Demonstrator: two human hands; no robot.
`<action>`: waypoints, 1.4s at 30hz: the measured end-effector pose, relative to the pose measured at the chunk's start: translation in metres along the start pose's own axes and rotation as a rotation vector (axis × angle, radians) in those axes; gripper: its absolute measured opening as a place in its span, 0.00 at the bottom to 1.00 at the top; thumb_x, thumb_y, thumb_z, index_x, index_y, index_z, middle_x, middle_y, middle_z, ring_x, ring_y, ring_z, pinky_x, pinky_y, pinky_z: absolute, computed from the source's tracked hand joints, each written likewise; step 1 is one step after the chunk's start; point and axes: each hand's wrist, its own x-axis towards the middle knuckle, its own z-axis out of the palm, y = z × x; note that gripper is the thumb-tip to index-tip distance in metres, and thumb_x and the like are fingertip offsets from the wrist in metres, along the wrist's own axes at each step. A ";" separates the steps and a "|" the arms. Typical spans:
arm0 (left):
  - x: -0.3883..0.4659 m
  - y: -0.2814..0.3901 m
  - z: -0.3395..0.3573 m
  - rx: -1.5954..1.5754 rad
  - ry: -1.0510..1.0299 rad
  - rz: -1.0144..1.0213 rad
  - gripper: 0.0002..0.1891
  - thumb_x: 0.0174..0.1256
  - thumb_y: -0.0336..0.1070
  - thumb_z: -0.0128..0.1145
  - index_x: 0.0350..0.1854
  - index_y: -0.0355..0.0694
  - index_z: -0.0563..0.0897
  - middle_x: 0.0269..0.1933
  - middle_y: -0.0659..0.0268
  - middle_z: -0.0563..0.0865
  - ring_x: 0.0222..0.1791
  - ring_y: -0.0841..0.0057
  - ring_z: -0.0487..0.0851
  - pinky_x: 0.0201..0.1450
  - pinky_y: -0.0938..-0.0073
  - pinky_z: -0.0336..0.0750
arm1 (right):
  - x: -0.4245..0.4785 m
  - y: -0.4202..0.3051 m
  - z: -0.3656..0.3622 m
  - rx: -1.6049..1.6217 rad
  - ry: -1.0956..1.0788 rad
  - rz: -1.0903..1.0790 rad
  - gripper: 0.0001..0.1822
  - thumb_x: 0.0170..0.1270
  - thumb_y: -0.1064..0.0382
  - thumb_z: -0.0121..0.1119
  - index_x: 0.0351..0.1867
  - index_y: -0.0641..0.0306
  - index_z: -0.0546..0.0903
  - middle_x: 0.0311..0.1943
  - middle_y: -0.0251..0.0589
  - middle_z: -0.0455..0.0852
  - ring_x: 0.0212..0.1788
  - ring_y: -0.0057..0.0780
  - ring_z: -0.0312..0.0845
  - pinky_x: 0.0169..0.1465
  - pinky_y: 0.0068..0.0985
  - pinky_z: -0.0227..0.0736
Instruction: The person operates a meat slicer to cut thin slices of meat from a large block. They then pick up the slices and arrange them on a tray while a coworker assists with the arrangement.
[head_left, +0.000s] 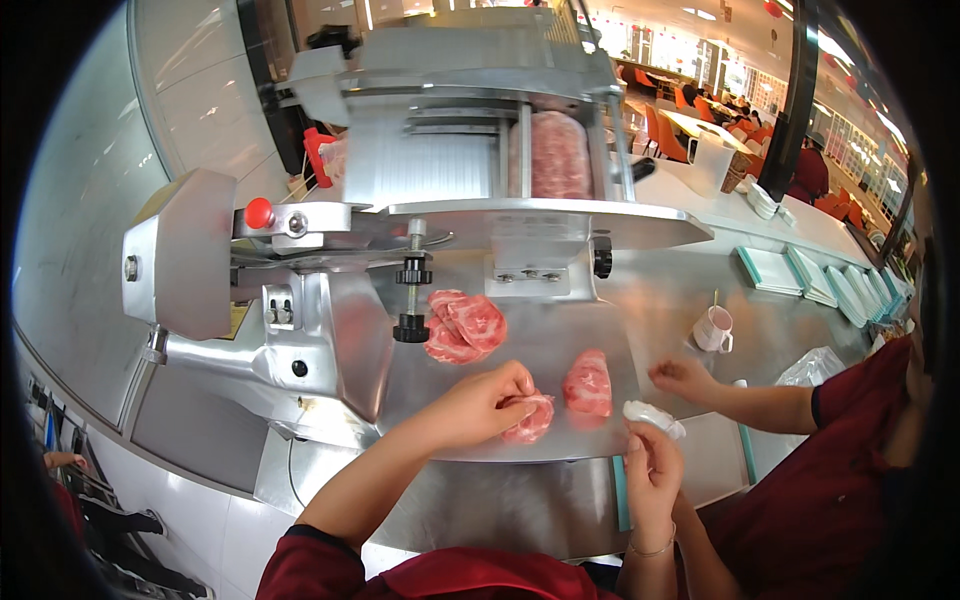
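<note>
My left hand (484, 405) pinches a slice of marbled red meat (531, 424) just above the steel tray (480, 405) of a meat slicer (360, 247). Another folded slice (589, 382) lies to its right. Farther back, under the slicer's carriage, several overlapping slices (466, 326) form a small pile. To the right, my right hand (654, 465), with a thin bracelet at the wrist, has its fingers closed at a crumpled white wad (651, 415). A block of meat (555, 154) sits in the carriage, which is blurred.
A co-worker in dark red stands close on the right, one hand (686, 379) over the steel counter (660, 300). A white mug (712, 328), a clear plastic bag (810, 367) and stacked trays (772, 270) are on the counter. A white tray (716, 454) lies beside my right hand.
</note>
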 end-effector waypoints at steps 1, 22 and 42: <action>-0.004 0.003 0.001 -0.201 -0.016 0.007 0.11 0.63 0.32 0.52 0.46 0.37 0.69 0.31 0.65 0.79 0.30 0.82 0.78 0.32 0.79 0.73 | -0.002 -0.004 0.001 0.009 -0.011 -0.059 0.09 0.63 0.72 0.49 0.43 0.70 0.77 0.38 0.36 0.78 0.28 0.14 0.69 0.32 0.13 0.65; -0.025 0.015 0.038 0.023 -0.026 0.283 0.08 0.62 0.34 0.55 0.41 0.38 0.77 0.33 0.66 0.76 0.32 0.78 0.77 0.34 0.80 0.71 | -0.018 -0.027 0.017 0.337 -0.188 0.092 0.05 0.61 0.71 0.55 0.36 0.71 0.76 0.33 0.39 0.82 0.31 0.16 0.74 0.36 0.14 0.70; 0.071 -0.073 0.237 -0.734 -0.058 -0.320 0.10 0.61 0.34 0.55 0.40 0.36 0.75 0.38 0.67 0.80 0.39 0.80 0.77 0.47 0.79 0.69 | -0.170 0.018 -0.064 0.136 0.220 0.484 0.06 0.64 0.72 0.47 0.38 0.72 0.75 0.37 0.46 0.82 0.39 0.27 0.79 0.44 0.21 0.74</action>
